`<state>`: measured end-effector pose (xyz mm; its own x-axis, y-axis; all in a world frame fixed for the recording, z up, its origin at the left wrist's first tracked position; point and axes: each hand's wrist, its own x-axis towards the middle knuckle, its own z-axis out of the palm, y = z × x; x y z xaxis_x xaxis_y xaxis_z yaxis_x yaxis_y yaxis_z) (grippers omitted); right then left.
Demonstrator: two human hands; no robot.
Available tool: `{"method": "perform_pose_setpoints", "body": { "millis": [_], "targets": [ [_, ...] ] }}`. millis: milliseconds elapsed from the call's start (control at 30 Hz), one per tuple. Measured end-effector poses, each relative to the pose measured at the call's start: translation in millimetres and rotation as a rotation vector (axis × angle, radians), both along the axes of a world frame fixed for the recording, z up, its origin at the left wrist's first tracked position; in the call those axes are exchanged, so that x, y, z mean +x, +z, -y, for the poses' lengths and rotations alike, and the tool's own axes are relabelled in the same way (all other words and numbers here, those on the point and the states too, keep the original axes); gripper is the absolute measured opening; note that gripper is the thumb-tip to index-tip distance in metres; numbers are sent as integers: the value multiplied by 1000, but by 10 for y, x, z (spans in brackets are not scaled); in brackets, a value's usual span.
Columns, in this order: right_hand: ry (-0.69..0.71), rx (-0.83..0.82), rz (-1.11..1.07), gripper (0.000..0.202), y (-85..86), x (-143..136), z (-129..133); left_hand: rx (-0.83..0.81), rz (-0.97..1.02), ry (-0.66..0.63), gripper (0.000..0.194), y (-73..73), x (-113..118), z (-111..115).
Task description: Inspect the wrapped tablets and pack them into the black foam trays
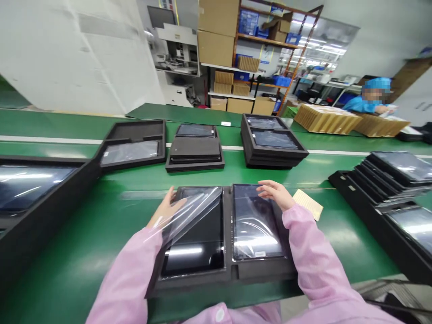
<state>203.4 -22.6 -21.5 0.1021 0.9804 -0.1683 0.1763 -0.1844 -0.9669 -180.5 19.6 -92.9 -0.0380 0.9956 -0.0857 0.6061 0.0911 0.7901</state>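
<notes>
A black foam tray (235, 272) lies before me with two flat screen panels side by side. Over the left panel (199, 243), a sheet of clear film (193, 209) is folded back diagonally, its loose end draped across my wrist. My left hand (168, 210) is at the tray's far left corner, under or behind the film, thumb and fingers apart; whether the fingertips press on the tray edge I cannot tell. My right hand (275, 193) hovers over the upper right corner of the right panel (254, 225), fingers loosely spread and holding nothing.
Behind stand a tray with one panel (131, 153), a tray of stacked panels (195, 148) and stacked trays (275, 155). A large tray (40, 225) flanks the left; piled panels (398, 175) sit right. A yellow paper (308, 204) lies nearby. A co-worker (364, 101) is beyond cardboard dividers (326, 119).
</notes>
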Motion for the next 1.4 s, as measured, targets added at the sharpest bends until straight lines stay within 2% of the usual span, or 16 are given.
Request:
{"method": "perform_pose_setpoints", "body": {
  "millis": [100, 167, 233, 300, 400, 467, 567, 600, 667, 767, 867, 967, 1033, 1133, 1300, 1400],
  "targets": [
    [-88, 68, 157, 13, -169, 249, 104, 171, -258, -67, 86, 105, -37, -8],
    [-118, 109, 278, 16, -294, 294, 106, 345, -499, -174, 80, 208, -27, 31],
    [-129, 148, 399, 18, -395, 276, 60, 466, -659, -335, 73, 301, 51, 134],
    [-119, 180, 509, 19, -457, 238, -18, 534, -724, -564, 63, 346, 216, 316],
    [-76, 201, 635, 23, -488, 196, -127, 580, -701, -892, 47, 276, 557, 702],
    [-54, 202, 698, 27, -498, 180, -139, 612, -666, -989, 49, 161, 749, 974],
    [-25, 200, 766, 39, -538, 142, 5, 671, -582, -940, 76, 15, 871, 1274],
    [-7, 200, 778, 43, -556, 125, 100, 671, -556, -899, 84, -2, 875, 1326],
    [44, 198, 787, 48, -591, 98, 350, 634, -518, -832, 88, 20, 868, 1358],
    [119, 199, 772, 52, -617, 104, 807, 584, -508, -818, 72, 134, 923, 1276],
    [154, 201, 743, 56, -622, 153, 1259, 620, -516, -906, 47, 225, 1080, 1163],
    [123, 183, 638, 55, -637, 180, 1621, 622, -455, -1005, 19, 248, 1220, 1114],
    [82, 163, 531, 53, -647, 174, 1785, 590, -407, -1027, 9, 244, 1259, 1123],
    [42, 139, 432, 50, -635, 155, 1898, 631, -376, -1031, 13, 242, 1256, 1174],
    [-9, 138, 429, 47, -555, 154, 1865, 866, -400, -959, 28, 274, 1252, 1231],
    [-43, 146, 422, 44, -522, 153, 1824, 864, -394, -1010, 39, 305, 1260, 1224]
  ]
}}
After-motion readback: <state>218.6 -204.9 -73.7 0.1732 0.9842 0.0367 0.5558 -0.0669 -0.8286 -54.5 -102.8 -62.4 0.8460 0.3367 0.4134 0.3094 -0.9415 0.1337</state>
